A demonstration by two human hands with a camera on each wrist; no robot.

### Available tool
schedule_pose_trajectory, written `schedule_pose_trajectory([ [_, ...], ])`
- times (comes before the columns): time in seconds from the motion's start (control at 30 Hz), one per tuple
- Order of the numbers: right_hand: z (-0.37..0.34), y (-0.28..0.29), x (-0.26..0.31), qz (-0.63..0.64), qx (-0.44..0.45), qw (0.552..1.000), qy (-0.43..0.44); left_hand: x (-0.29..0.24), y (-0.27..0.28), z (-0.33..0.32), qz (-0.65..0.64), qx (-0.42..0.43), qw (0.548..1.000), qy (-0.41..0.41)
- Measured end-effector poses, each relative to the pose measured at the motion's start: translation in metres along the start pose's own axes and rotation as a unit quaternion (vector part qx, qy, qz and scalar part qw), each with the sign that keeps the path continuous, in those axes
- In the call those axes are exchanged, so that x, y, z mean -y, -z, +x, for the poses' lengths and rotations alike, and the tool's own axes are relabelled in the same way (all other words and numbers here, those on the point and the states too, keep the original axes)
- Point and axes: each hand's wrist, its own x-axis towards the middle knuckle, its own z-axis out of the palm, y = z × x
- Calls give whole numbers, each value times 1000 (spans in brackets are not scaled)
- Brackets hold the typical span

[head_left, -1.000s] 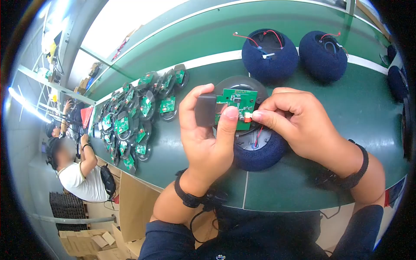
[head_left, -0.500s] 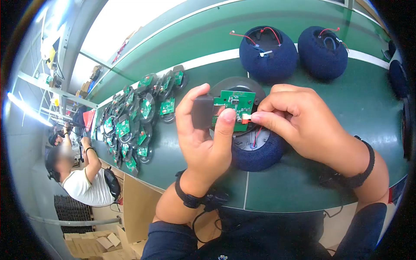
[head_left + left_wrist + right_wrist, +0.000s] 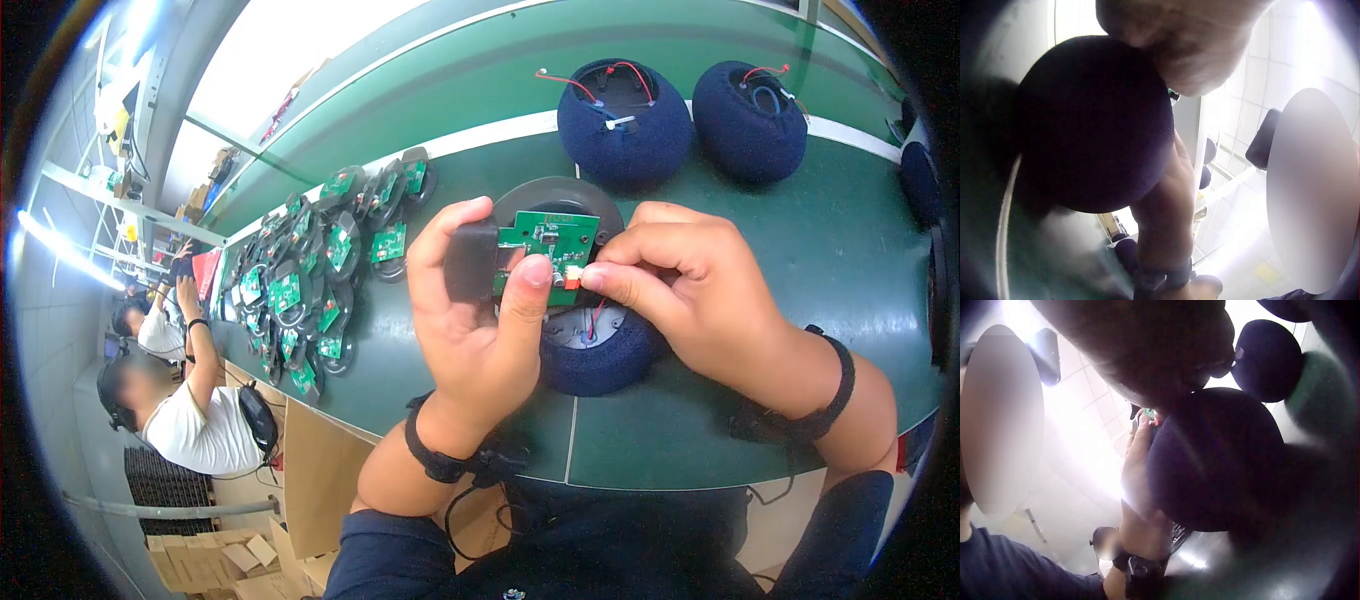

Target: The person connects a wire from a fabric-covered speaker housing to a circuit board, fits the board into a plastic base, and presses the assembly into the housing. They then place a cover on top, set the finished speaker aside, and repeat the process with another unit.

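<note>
In the head view my left hand (image 3: 470, 310) grips a black round cover (image 3: 550, 195) with a green circuit board (image 3: 560, 235) on it, thumb resting on the board's face. My right hand (image 3: 690, 280) pinches a small white wire connector (image 3: 573, 271) between thumb and forefinger, right at a red part on the board's edge. Fingertips hide much of the connector. Below the board sits a dark blue fabric-covered round housing (image 3: 600, 365), its opening up and a red wire (image 3: 595, 318) rising from it. The housing (image 3: 1091, 125) fills much of the left wrist view.
Two more blue housings (image 3: 625, 135) (image 3: 750, 130) with red wires stand at the back of the green table (image 3: 830, 260). On the left lies a pile of black covers with green boards (image 3: 290, 290). Beyond it, a person in a white shirt (image 3: 205, 430) works.
Both hands keep their hold, and the board and connector have shifted only slightly in view. At the far left, the other person's arms have moved upward.
</note>
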Motion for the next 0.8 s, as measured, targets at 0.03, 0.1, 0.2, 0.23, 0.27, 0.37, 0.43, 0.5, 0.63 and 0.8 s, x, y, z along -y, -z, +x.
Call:
schedule_pose_trajectory([
  [0.03, 0, 0, 1, 39, 4, 999, -25, -1, 0, 0, -5, 4, 1000, -7],
  [0.1, -1, 1, 1, 45, 12, 999, -26, -2, 1, 1, 1, 10, 1000, -12],
  [0.2, -1, 4, 0, 25, 24, 999, -9, -2, 6, 1, 23, 25, 999, -15],
  [0.23, -1, 4, 0, 2, 32, 999, 7, -1, 7, 0, 42, 33, 999, -10],
  [0.27, -1, 4, 0, 1, 32, 999, 8, 1, 7, -1, 41, 32, 999, -10],
  [0.37, 1, 6, -1, -30, 33, 998, 36, 4, 3, 1, 18, 10, 1000, 0],
  [0.43, 2, 7, 0, 4, 41, 999, 9, 5, 1, 2, -18, 1, 1000, 5],
  [0.5, 1, 9, 2, 8, 48, 999, -14, 3, 1, 3, -12, 5, 1000, 4],
  [0.63, 1, 10, 6, 21, 58, 996, -66, 2, 0, 3, 5, -2, 1000, -15],
  [0.8, -3, 2, -1, -31, -1, 999, 24, 3, 1, 1, 34, -18, 998, -49],
])
